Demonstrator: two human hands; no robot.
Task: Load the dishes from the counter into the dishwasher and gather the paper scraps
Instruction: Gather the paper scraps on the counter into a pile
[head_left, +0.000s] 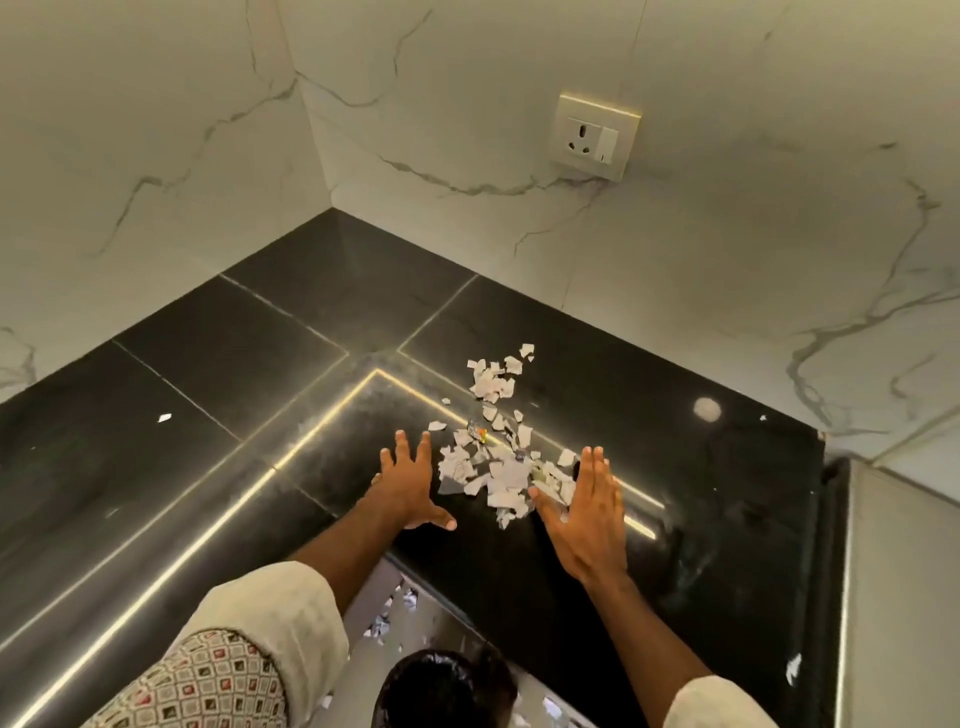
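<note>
A loose heap of torn white paper scraps (501, 457) lies on the black stone counter (234, 364), running from near the front edge back toward the wall. A small colourful scrap (480, 434) sits among them. My left hand (410, 486) is flat on the counter just left of the heap, fingers spread and straight. My right hand (587, 512) stands on its edge at the heap's right side, fingers straight, its thumb touching the nearest scraps. Neither hand holds anything. No dishes or dishwasher are in view.
Marble walls meet in a corner behind the counter, with a socket (595, 136) on the right wall. Stray scraps lie at far left (164, 417) and front right (793, 667). More scraps (387, 618) lie below the counter edge. A steel surface (893, 597) adjoins on the right.
</note>
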